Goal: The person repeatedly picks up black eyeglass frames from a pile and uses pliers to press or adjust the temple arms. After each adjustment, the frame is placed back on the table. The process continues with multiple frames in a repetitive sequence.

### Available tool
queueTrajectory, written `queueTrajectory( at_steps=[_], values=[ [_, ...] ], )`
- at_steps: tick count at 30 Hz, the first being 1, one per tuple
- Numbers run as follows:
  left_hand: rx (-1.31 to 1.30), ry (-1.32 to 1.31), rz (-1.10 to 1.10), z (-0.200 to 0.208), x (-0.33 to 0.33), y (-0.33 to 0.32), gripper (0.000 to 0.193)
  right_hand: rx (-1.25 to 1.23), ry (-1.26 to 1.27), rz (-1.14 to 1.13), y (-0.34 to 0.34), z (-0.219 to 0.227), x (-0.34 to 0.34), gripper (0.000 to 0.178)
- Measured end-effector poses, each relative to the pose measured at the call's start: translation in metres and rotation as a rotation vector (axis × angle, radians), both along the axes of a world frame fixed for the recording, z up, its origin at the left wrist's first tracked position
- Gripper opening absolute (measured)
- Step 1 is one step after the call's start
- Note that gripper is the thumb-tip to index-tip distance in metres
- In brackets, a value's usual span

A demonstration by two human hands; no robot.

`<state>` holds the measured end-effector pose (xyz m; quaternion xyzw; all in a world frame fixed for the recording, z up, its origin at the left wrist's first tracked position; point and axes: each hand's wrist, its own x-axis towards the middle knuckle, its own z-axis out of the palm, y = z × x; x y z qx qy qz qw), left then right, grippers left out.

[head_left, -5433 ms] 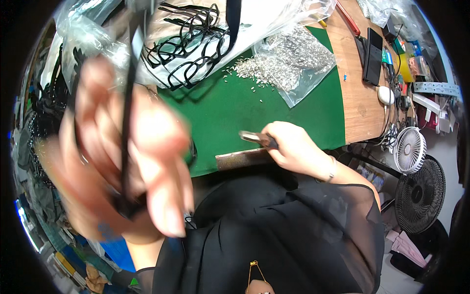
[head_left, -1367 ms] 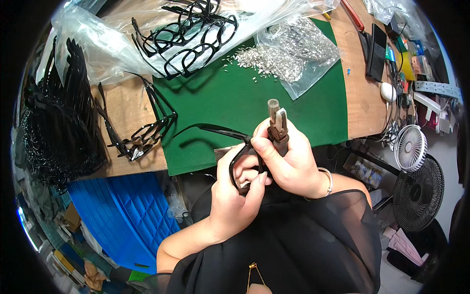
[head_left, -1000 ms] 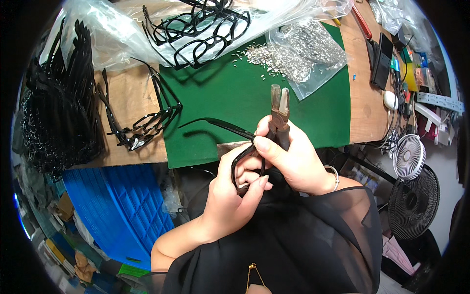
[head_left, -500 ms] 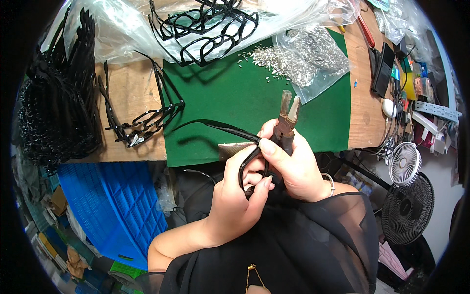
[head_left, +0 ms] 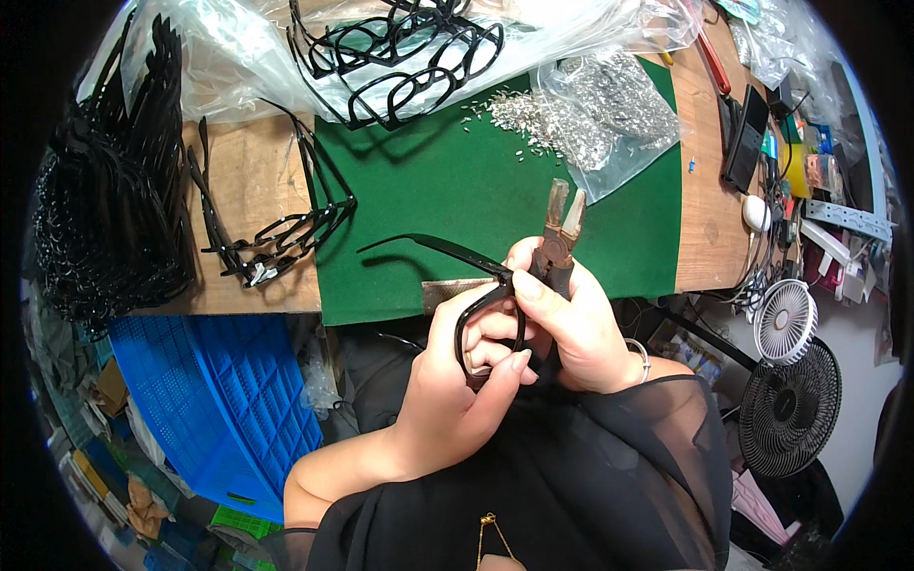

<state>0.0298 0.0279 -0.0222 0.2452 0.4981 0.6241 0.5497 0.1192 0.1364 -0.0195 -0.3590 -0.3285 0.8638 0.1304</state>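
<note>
1. Pliers [head_left: 555,249] turned since the earlier frames: jaws now spread wider, tips leaning to the right. Left hand [head_left: 443,395], first seen raised and blurred at left, now sits low by the front edge of the green mat [head_left: 428,190].
2. Left hand — fingers curled round the rim of a black glasses frame [head_left: 462,254], gripping it. Frame is at the mat's front edge, one temple reaching leftward above the cloth.
3. Right hand [head_left: 586,333] closed on the pliers, thumb against the frame near its hinge; pliers' tips stand over the mat's right half.
4. Bag of silvery bits [head_left: 619,133] on the mat's back right corner, loose bits [head_left: 519,114] spilling beside it.
5. Left of the mat: two-templed black eyewear [head_left: 331,207], partly overlapping its edge; farther out, a dark heap of frames [head_left: 109,209].
6. Phone [head_left: 745,138] — right of the mat, on bare wood.
</note>
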Motion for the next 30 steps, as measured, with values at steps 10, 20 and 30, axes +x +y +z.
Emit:
queueTrajectory(
  at_steps=[10,20,30],
  values=[
    [-0.030,0.163,0.022,-0.003,0.004,0.001,0.051,-0.047,-0.018,-0.043,-0.004,-0.004,-0.005,0.016],
    [-0.052,0.048,0.057,0.000,0.000,0.002,0.046,-0.053,0.021,-0.023,-0.005,-0.004,-0.005,0.017],
    [-0.123,-0.292,-0.040,0.016,-0.017,-0.002,0.048,0.029,0.050,0.137,0.014,0.006,0.005,0.016]
  ],
)
